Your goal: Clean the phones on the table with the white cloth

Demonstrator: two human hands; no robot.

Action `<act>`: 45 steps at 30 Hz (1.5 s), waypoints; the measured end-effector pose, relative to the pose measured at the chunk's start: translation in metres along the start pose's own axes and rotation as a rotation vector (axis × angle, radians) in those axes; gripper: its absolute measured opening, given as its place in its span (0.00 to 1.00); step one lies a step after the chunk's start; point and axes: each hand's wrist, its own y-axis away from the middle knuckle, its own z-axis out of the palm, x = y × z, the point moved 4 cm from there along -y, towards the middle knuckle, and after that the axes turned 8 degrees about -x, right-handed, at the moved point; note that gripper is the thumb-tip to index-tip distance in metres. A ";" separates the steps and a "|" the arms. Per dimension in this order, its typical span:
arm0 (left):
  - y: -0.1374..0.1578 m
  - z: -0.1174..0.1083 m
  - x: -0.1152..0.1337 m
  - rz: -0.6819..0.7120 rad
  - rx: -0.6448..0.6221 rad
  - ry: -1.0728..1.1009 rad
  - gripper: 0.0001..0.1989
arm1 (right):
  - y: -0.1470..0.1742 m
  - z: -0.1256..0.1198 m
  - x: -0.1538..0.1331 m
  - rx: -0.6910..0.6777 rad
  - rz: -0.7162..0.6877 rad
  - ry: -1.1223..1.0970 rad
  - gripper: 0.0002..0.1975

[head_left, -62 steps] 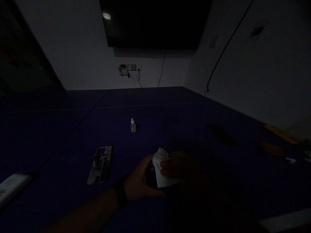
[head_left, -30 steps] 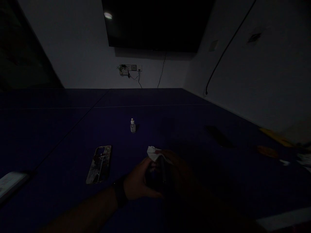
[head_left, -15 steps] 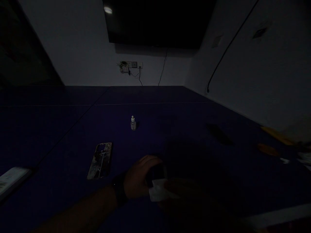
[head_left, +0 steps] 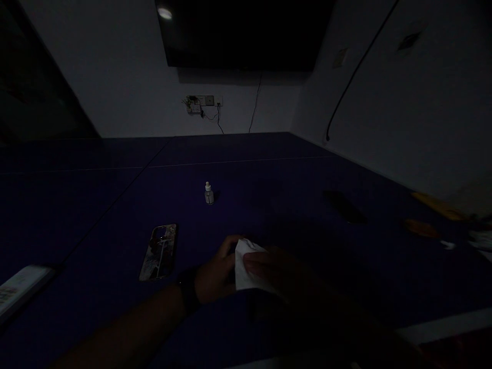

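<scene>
My left hand (head_left: pixel 215 277), with a dark band on the wrist, is closed around a dark, phone-like slab; the white tissue and the poor light hide most of it. My right hand (head_left: pixel 269 264) is in deep shadow and presses a white tissue (head_left: pixel 241 271) over the slab with its fingers. Left of my hands lies a phone case (head_left: pixel 158 253) with a camera cutout and a patterned back. Beyond them a small dropper bottle (head_left: pixel 209 197) with a white cap stands upright on the blue-purple table (head_left: pixel 246 184).
To the right lie a dark flat slab (head_left: pixel 345 207), an orange item (head_left: pixel 422 228) and a yellow item (head_left: pixel 438 206). A white box (head_left: pixel 23 289) sits at the left edge. A screen (head_left: pixel 246 36) hangs on the wall above sockets (head_left: pixel 200 102).
My right hand has slid the tissue up and away from me over the slab, covering the part that showed before. My left hand keeps its grip. The view has shifted slightly.
</scene>
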 end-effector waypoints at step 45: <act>-0.001 -0.023 0.003 0.010 -0.093 -0.262 0.28 | 0.046 0.011 0.103 -0.005 0.678 -0.209 0.18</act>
